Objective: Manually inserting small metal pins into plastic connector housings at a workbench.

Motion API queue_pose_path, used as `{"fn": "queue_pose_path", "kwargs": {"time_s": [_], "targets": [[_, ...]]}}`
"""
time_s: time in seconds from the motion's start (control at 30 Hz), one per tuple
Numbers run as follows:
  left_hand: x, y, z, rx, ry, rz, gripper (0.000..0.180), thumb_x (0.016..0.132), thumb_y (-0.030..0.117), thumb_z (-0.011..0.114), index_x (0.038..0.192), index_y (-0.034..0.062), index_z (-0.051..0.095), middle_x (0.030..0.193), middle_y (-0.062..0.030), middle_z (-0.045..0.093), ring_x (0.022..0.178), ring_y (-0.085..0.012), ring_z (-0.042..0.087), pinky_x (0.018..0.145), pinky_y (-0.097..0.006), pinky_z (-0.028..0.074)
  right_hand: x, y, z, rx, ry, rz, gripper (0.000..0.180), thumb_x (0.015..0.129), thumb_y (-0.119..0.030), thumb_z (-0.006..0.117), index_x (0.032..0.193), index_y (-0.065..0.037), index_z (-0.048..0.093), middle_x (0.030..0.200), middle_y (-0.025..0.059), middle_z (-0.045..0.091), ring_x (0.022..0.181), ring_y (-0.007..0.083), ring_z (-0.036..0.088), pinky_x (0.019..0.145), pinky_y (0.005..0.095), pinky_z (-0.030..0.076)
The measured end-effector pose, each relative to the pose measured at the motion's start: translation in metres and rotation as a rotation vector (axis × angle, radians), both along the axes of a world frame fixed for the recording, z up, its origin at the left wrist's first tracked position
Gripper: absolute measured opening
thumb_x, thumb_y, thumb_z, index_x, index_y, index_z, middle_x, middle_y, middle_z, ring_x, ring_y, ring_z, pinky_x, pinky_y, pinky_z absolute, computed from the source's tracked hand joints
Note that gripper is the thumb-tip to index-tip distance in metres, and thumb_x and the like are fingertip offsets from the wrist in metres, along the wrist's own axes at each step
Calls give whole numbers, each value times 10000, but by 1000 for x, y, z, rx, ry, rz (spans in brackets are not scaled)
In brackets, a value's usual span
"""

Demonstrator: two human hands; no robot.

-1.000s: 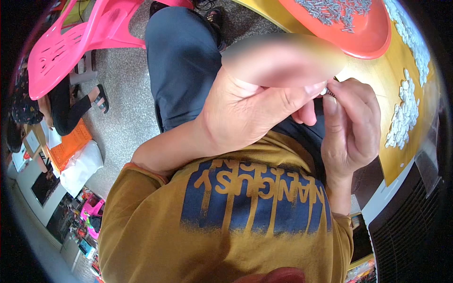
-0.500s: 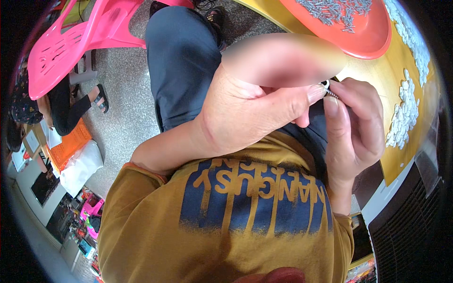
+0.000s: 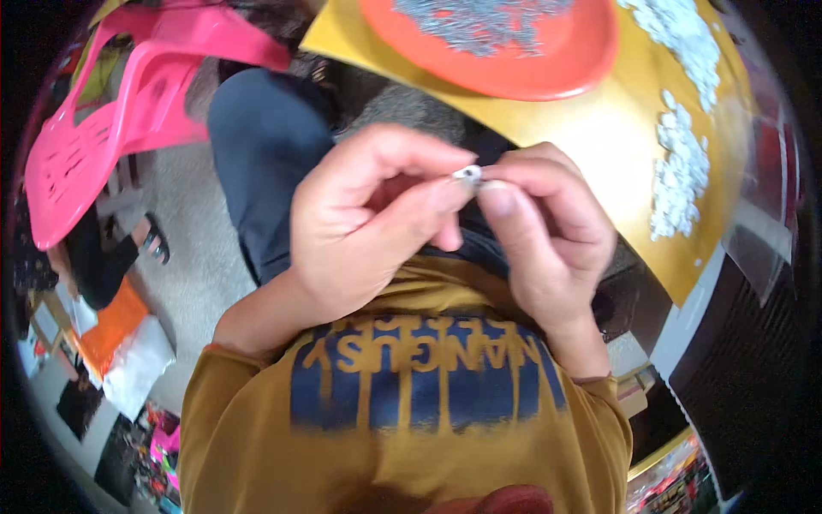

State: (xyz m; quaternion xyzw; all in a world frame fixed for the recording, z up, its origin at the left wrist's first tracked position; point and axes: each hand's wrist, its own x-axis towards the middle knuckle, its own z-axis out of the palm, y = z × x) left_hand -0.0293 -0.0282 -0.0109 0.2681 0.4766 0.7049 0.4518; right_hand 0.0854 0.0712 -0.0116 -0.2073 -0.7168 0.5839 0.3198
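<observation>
A: Head view, only one. What are the hands doing?

B: Both are meeting in front of the chest, over the lap. The left hand (image 3: 368,231) is curling nearly closed, thumb and forefinger pinching a small silvery piece (image 3: 467,173) at its left end. The right hand (image 3: 544,236) is also mostly closed, its fingertips (image 3: 497,199) pressing in on the same piece from the right side.

A: So where is the piece sitting relative to each hand?

B: Right between the two sets of fingertips, touching both. Neither hand is nearer. Its long axis looks to be running roughly left to right, hand to hand, but it's too small to tell for sure. Whether it's one part or two being joined, cannot tell.

A: What's lying around?

B: A yellow tray (image 3: 599,128) is sitting just beyond the hands, up and to the right. An orange plate (image 3: 582,60) is resting on it, holding a grey heap of small metal bits (image 3: 479,17). Small white pieces (image 3: 681,171) are lying in a heap on the tray's right side. A pink plastic chair (image 3: 111,111) is standing well off to the left.
</observation>
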Motion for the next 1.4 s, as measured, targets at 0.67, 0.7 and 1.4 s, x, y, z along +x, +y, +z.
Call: {"fn": "queue_pose_path", "kwargs": {"time_s": [0.67, 0.7, 1.4], "targets": [[24, 47, 2, -72, -63, -13, 135, 796, -47, 488, 927, -12, 487, 783, -95, 553, 553, -95, 520, 539, -212, 452, 45, 54, 6, 319, -76, -158, 173, 721, -2, 592, 892, 21, 576, 753, 86, 550, 660, 155, 518, 604, 237, 411], [25, 48, 3, -104, -79, -17, 138, 793, -48, 489, 926, -12, 487, 775, -95, 552, 550, -95, 520, 537, -210, 449, 53, 65, 8, 417, -106, -214, 175, 719, 4, 591, 892, 20, 577, 751, 91, 552, 665, 158, 521, 609, 241, 413], [28, 45, 1, -170, -50, -75, 130, 793, -46, 499, 916, -4, 494, 754, -78, 542, 553, -86, 526, 508, -187, 435, 84, 171, 18, 831, -781, -171, 124, 741, -54, 542, 844, 14, 559, 777, 101, 533, 773, 243, 512, 683, 305, 406]]}}
